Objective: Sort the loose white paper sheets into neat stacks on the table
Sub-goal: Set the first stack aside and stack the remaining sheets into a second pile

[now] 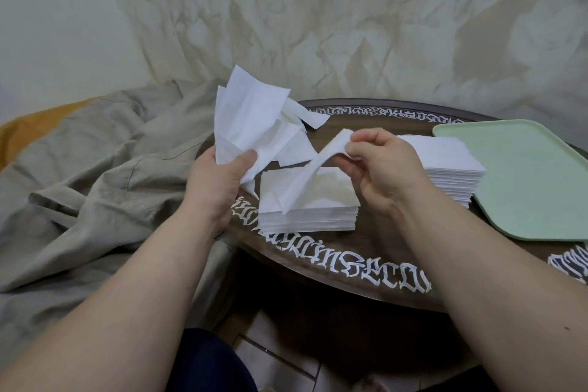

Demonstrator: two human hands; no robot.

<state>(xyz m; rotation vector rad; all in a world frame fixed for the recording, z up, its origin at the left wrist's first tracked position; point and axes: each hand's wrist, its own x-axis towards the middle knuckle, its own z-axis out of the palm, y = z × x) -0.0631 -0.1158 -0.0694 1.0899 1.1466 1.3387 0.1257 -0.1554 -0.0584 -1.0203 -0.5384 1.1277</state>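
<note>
My left hand point(219, 178) grips a loose bunch of white paper sheets point(254, 118), held upright above the table's left edge. My right hand point(378, 165) pinches the top of a single white sheet point(305, 181), which hangs twisted down over a neat stack of white sheets point(318, 213) on the dark round table point(366, 251). A second, taller neat stack point(451, 172) stands behind my right hand, next to the tray.
A pale green tray point(521, 178) lies on the table's right side. The table's rim carries white ornamental lettering point(350, 267). A crumpled grey cloth point(95, 175) covers the area left of the table. A wrinkled pale curtain hangs behind.
</note>
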